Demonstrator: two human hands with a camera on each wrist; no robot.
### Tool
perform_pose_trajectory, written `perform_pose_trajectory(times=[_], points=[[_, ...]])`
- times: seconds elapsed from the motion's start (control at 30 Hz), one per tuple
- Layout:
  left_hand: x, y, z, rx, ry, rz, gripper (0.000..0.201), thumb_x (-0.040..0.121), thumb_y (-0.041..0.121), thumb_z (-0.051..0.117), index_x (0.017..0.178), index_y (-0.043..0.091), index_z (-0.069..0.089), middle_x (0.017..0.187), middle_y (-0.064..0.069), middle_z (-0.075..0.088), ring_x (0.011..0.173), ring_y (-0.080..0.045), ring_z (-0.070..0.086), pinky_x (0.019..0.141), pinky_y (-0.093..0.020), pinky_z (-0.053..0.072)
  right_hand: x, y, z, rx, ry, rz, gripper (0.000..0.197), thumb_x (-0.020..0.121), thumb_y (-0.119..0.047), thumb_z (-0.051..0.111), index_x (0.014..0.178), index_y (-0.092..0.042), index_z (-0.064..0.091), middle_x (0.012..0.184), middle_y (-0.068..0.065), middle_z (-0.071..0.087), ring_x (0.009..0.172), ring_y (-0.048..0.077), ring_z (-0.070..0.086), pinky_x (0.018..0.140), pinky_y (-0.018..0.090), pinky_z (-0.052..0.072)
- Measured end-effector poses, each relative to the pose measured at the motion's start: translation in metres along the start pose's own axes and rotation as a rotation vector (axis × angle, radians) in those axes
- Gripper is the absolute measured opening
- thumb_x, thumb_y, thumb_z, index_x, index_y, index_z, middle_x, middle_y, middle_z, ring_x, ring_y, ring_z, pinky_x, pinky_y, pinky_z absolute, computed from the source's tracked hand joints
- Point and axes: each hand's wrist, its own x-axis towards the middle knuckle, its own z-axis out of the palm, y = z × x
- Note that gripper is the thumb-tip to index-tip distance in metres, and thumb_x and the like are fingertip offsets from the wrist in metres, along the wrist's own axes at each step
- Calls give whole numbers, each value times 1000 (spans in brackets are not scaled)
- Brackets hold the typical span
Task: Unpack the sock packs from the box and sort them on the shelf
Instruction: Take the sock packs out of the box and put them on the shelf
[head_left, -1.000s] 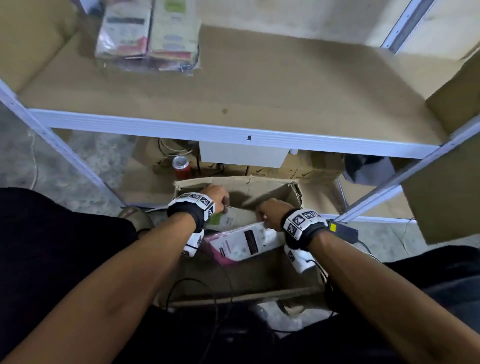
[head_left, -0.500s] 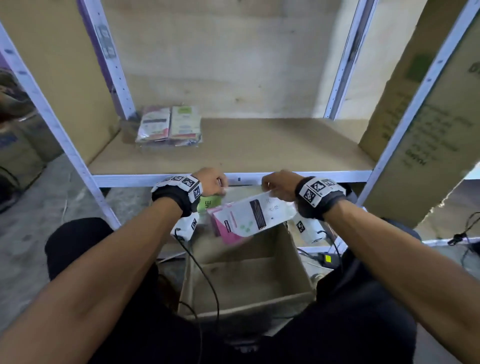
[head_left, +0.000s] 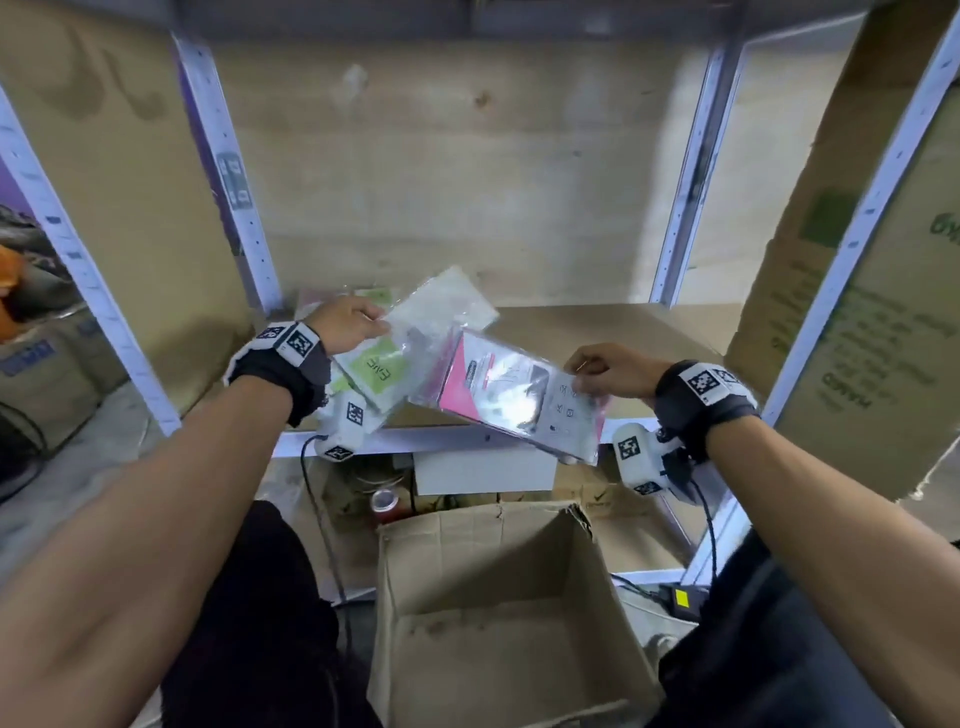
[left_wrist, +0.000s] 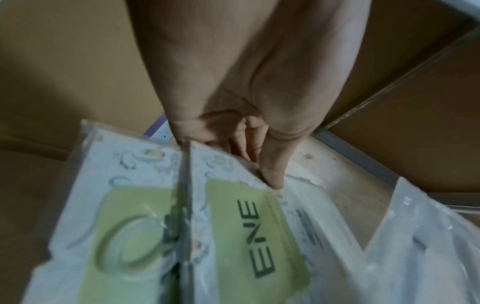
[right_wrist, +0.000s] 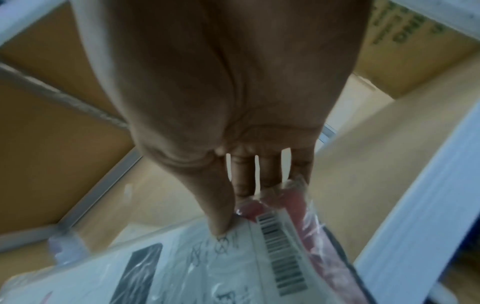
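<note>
My left hand (head_left: 349, 323) pinches the green sock packs (head_left: 387, 364) by one edge and holds them up over the left part of the shelf board (head_left: 597, 332). In the left wrist view the thumb (left_wrist: 272, 174) presses on the green sock packs (left_wrist: 233, 226), two lying side by side. My right hand (head_left: 605, 370) pinches a pink sock pack (head_left: 519, 397) at its right end, tilted, above the shelf's front rail. Its barcode label shows on the pink sock pack (right_wrist: 280, 257) under my thumb (right_wrist: 221, 222). The open cardboard box (head_left: 509, 613) stands below on the floor with nothing visible inside.
More sock packs (head_left: 322, 301) lie at the shelf's back left, mostly hidden behind my left hand. White metal uprights (head_left: 228, 176) frame the shelf. A large cardboard sheet (head_left: 857, 291) leans at the right. A can (head_left: 385, 501) and cables lie under the shelf.
Both hands have risen from the box to shelf height with their packs and drawn apart. The left hand has reached toward the back left stack.
</note>
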Motion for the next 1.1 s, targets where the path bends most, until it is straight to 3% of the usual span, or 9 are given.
perform_pose_trajectory(times=[0.1, 0.23, 0.33, 0.4, 0.5, 0.63, 0.8, 0.93, 1.1], points=[[22, -27, -2, -70, 80, -62, 28, 95, 18, 68, 112, -5, 66, 106, -16, 62, 98, -24, 56, 89, -39, 47, 22, 8, 8, 243, 60, 51, 9, 91, 0, 65, 94, -9, 63, 77, 6, 67, 70, 19, 62, 56, 23, 52], [51, -62, 4, -187, 159, -194, 19, 99, 13, 61, 102, -5, 65, 83, -12, 59, 86, -23, 50, 63, -30, 40, 63, 8, 27, 526, 61, 115, 10, 93, -1, 62, 88, -8, 59, 76, 10, 59, 61, 20, 59, 57, 30, 53], [76, -82, 5, -299, 225, -284, 32, 99, 13, 60, 124, -7, 64, 122, -23, 66, 110, -33, 62, 92, -38, 49, 99, -4, 43, 668, 32, 132, 6, 95, -4, 59, 90, -7, 59, 83, 13, 57, 67, 23, 55, 62, 31, 50], [93, -93, 3, -297, 247, -337, 36, 100, 14, 58, 129, -7, 61, 133, -25, 61, 118, -36, 60, 97, -40, 48, 123, -13, 54, 773, -5, 137, 6, 97, -5, 56, 93, -5, 62, 87, 15, 59, 70, 24, 56, 60, 27, 55], [115, -110, -3, -261, 305, -372, 35, 97, 17, 60, 126, -3, 65, 121, -23, 66, 98, -25, 58, 77, -30, 48, 159, -27, 68, 929, -56, 168, 13, 99, -3, 51, 100, 0, 64, 84, 12, 71, 68, 21, 69, 63, 30, 60], [136, -136, -11, -229, 387, -388, 30, 90, 18, 66, 119, 13, 74, 111, -13, 72, 97, -31, 66, 83, -29, 49, 206, -45, 86, 967, -32, 289, 10, 99, -6, 54, 104, -5, 63, 88, 8, 70, 62, 16, 71, 59, 26, 58], [159, -155, -18, -222, 379, -441, 17, 93, 11, 62, 102, 8, 76, 92, -9, 64, 85, -27, 59, 76, -28, 42, 251, -57, 109, 970, -21, 337, 20, 99, -8, 55, 119, -3, 58, 97, 11, 64, 81, 22, 61, 89, 37, 49], [172, -165, -22, -179, 342, -500, 22, 95, 2, 55, 74, 8, 62, 91, -14, 62, 90, -32, 62, 74, -32, 42, 274, -67, 124, 958, 11, 364, 17, 99, -5, 56, 114, -1, 60, 97, 13, 66, 83, 24, 64, 77, 34, 55], [179, -173, -27, -144, 311, -551, 31, 96, 13, 57, 121, -2, 66, 124, -22, 66, 113, -37, 64, 85, -39, 49, 294, -82, 140, 813, 67, 331, 15, 95, -8, 64, 109, -2, 62, 99, 14, 65, 84, 25, 64, 78, 36, 57]])
